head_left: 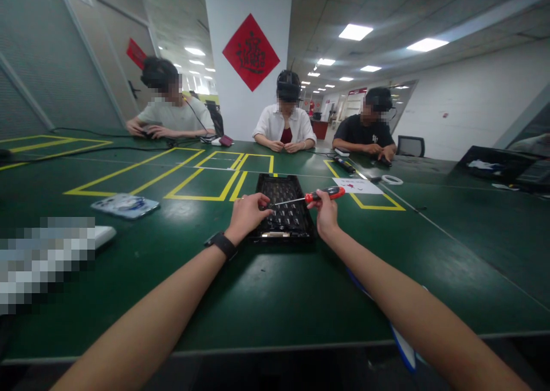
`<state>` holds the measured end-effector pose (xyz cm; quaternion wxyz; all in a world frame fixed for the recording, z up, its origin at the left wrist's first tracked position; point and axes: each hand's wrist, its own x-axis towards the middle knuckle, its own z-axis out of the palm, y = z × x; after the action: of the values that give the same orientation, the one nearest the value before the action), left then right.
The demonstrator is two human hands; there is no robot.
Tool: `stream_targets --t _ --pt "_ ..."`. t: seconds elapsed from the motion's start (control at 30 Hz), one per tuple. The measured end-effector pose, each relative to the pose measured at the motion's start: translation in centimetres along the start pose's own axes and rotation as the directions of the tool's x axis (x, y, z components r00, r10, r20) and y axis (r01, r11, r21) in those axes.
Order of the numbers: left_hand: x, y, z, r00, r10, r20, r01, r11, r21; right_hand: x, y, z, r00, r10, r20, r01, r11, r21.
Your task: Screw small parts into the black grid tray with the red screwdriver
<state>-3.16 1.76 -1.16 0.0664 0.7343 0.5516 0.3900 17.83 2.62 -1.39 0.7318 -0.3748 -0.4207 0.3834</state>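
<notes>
My right hand [326, 212] grips a screwdriver [325, 194] with a red and black handle, its shaft pointing left. At the tip, the fingers of my left hand [249, 212] are pinched together over the left side of a black tray-like case [307, 226]. Whatever lies between those fingertips is too small to make out. Rows of small shiny parts [286, 212] show inside the case, which lies flat on the green table [266, 288]. A pale metallic strip [275, 235] runs along its near edge.
Left of the case lie a patterned flat item [125, 205] and a white, blurred-out object [105, 235]. A printed sheet [358, 186] and a roll of white tape [392, 180] lie to the right. Three people sit across the table. Yellow tape [193, 198] marks the tabletop.
</notes>
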Motion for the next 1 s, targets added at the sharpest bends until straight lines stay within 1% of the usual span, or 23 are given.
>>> stream_targets --t 0.13,0.23,0.37,0.57,0.73,0.83,1.0 --pt "-0.31 0.61 0.14 0.997 0.019 0.075 -0.013 0.997 -0.078 -0.1 0.14 0.04 0.999 0.048 -0.006 -0.047 0.998 0.037" --pt "-0.38 0.66 0.31 0.998 0.014 0.064 -0.009 0.996 -0.089 -0.22 0.18 0.07 0.999 0.052 -0.005 -0.051 0.997 0.051" --pt "-0.44 0.58 0.45 0.999 0.023 0.047 -0.019 0.997 -0.077 -0.3 0.14 0.15 0.999 0.019 -0.029 -0.017 0.997 0.072" --pt "-0.39 0.4 0.58 0.998 0.023 0.061 -0.017 0.996 -0.091 -0.42 -0.02 0.17 0.999 -0.018 -0.03 0.02 0.996 0.087" --pt "-0.29 0.26 0.79 0.998 0.013 0.059 -0.005 0.992 -0.127 -0.42 0.19 0.14 0.999 -0.007 -0.045 0.011 0.996 0.091" --pt "-0.25 0.28 0.86 0.997 0.009 0.07 0.001 0.991 -0.133 -0.46 0.25 0.16 0.999 -0.007 -0.041 0.01 0.996 0.087" --pt "-0.25 0.41 0.79 0.997 0.025 0.078 -0.013 0.989 -0.146 -0.6 0.19 0.23 0.998 -0.044 -0.049 0.046 0.998 0.038"
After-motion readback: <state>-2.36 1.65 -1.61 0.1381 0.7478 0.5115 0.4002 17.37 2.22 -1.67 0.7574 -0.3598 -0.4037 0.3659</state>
